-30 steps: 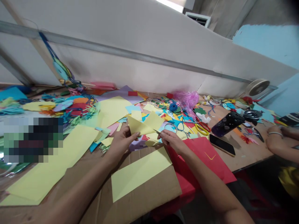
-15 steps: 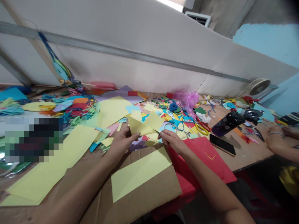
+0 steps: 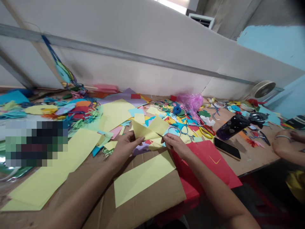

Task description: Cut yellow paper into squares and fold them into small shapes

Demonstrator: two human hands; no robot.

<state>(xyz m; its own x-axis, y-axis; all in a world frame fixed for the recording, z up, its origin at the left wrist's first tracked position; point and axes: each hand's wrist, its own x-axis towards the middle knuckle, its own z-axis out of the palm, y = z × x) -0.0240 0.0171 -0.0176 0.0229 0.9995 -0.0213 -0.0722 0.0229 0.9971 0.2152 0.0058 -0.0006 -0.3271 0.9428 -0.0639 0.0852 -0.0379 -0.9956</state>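
My left hand [image 3: 125, 147] pinches the left end of a folded pale yellow paper [image 3: 147, 129] held just above the table. My right hand [image 3: 175, 143] is closed around small scissors [image 3: 162, 136], only the thin dark blade tip showing at the paper's lower right edge. Below the hands a yellow paper strip [image 3: 143, 178] lies on a brown cardboard sheet [image 3: 143, 203]. A red paper sheet [image 3: 209, 165] lies under my right forearm.
Coloured paper scraps, yarn and rings cover the wooden table [image 3: 252, 159]. Yellow-handled scissors [image 3: 206, 131], a black phone [image 3: 226, 148], a dark bottle [image 3: 232, 126] and a small fan [image 3: 263, 89] lie to the right. Another person's arm [image 3: 283, 144] rests at the right edge. A grey partition wall stands behind.
The folded yellow paper has tilted slightly and dropped a little between my hands; the blade tip has moved further into its edge. Both hands stay in place.
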